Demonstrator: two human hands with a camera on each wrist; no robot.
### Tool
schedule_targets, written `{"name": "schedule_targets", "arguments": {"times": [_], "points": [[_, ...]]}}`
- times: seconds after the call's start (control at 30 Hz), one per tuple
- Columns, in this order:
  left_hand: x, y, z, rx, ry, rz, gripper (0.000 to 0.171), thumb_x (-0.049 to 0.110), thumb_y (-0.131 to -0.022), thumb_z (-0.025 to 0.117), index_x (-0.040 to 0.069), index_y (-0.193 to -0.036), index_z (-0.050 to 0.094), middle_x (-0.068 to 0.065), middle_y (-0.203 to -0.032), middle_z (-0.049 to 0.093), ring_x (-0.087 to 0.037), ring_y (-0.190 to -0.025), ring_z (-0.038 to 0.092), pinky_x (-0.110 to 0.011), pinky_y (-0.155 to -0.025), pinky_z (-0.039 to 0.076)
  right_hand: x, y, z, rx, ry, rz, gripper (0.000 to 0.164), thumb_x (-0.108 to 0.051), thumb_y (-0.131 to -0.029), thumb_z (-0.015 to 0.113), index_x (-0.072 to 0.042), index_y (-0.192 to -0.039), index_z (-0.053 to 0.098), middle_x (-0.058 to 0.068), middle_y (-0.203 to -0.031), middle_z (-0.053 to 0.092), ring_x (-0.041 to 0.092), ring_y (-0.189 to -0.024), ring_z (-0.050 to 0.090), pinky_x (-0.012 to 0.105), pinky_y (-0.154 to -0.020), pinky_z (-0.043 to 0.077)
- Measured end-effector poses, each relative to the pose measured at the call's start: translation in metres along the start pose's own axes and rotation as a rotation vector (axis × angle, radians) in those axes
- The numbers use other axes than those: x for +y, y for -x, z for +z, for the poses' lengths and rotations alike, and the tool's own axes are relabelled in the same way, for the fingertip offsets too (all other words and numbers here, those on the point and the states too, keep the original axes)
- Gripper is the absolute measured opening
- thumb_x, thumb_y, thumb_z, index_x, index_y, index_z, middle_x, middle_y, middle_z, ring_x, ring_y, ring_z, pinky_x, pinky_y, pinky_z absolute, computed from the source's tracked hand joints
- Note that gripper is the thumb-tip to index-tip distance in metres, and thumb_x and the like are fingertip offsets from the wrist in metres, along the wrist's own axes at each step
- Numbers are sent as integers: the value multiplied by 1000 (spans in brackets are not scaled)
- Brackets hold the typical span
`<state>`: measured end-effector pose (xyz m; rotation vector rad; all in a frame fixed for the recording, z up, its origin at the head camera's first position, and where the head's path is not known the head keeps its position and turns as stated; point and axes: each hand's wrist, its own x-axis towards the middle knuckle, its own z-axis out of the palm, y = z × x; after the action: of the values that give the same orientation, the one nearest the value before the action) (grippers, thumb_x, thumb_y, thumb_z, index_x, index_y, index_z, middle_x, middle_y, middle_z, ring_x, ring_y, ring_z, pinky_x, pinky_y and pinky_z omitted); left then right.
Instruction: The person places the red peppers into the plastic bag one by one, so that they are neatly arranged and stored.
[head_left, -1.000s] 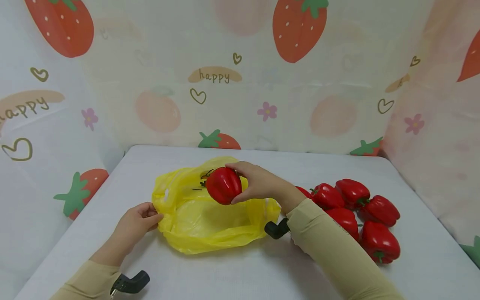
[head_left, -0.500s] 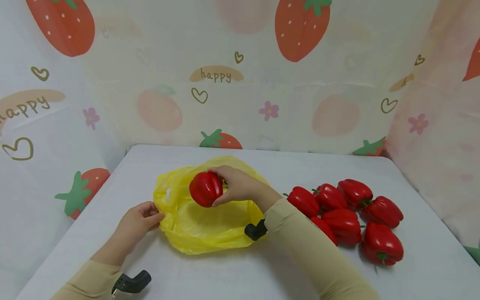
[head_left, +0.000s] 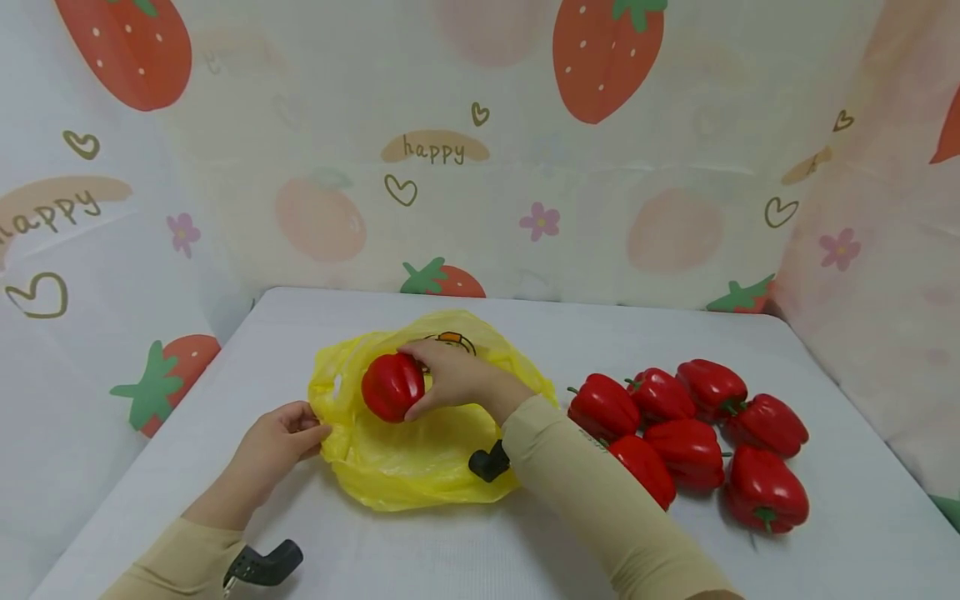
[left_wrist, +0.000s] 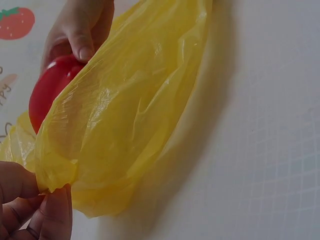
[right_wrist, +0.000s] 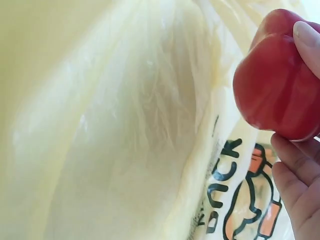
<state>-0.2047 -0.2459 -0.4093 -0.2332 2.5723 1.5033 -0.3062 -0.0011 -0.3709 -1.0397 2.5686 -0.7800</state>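
A yellow plastic bag [head_left: 442, 492] lies with its mouth spread wide on the white table, a printed duck figure [right_wrist: 252, 200] on its inner side. At the bag's left edge my left hand [head_left: 273, 442] pinches the rim between thumb and fingers, as the left wrist view also shows. My right hand [head_left: 457, 379] grips a shiny red bell pepper [head_left: 393, 388], thumb on one side and fingers on the other. The pepper is over the left part of the bag's opening. In the left wrist view the bag's wall partly covers this pepper [left_wrist: 50, 90].
Several red bell peppers [head_left: 686, 454] with green stems lie grouped on the table to the right of the bag. The right sleeve [head_left: 592, 492] passes in front of the nearest one. A cloth backdrop [head_left: 570, 183] printed with strawberries stands behind the table [head_left: 420, 558].
My right hand has carried the bell pepper left and slightly lower over the bag's opening, uncovering more of the peppers at right. My left hand keeps its pinch on the rim.
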Motion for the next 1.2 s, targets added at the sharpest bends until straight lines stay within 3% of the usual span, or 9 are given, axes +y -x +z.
{"name": "schedule_targets", "arguments": {"times": [0.57, 0.93, 1.2], "points": [[3, 0, 2, -1, 1, -5, 34, 29, -88, 61, 4, -110, 54, -9, -98, 57, -19, -88, 55, -27, -79, 53, 8, -20, 18, -31, 6, 84, 94, -39, -65, 81, -15, -140, 31, -3, -133, 40, 13, -118, 39, 29, -96, 42], [6, 2, 2, -10, -2, -4, 34, 28, -88, 60, 3, -111, 54, -9, -98, 57, -18, -88, 55, -28, -79, 52, 7, -21, 24, -9, -3, 99, 93, -40, -66, 80, -16, -140, 30, -3, -134, 39, 13, -119, 39, 30, -96, 41], [5, 1, 1, -19, -2, -3, 36, 30, -87, 61, 4, -111, 54, -9, -100, 58, -18, -89, 56, -28, -80, 52, -2, -24, 28, 7, 53, 85, 94, -41, -67, 78, -14, -141, 28, -1, -132, 39, 14, -117, 40, 31, -97, 42]]}}
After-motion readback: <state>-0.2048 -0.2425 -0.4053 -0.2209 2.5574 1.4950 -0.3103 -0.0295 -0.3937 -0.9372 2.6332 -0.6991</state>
